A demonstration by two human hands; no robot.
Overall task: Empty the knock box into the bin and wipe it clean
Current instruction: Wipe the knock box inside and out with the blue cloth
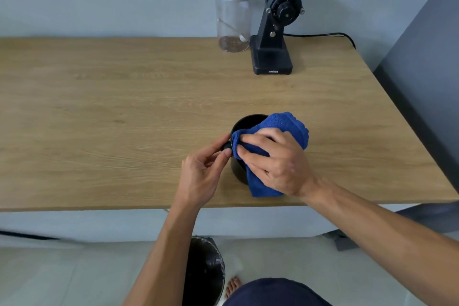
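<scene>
Fingers point(250, 154) of right hand point(275, 161): pressed onto blue cloth point(285, 126), bunching it over rim of knock box point(244, 123), prob. to wipe rim/inner wall. Left hand point(201, 171): fingers pinched on small black knob at box's left side, apparently bracing it against wiping force. Knock box: black cylinder, upright on wooden surface point(124, 119) near front edge, long axis vertical, mouth up. Bin point(206, 271): on floor below the front edge, dark-lined. Also: grinder point(275, 32) and clear jar point(233, 17), back of surface, well apart.
</scene>
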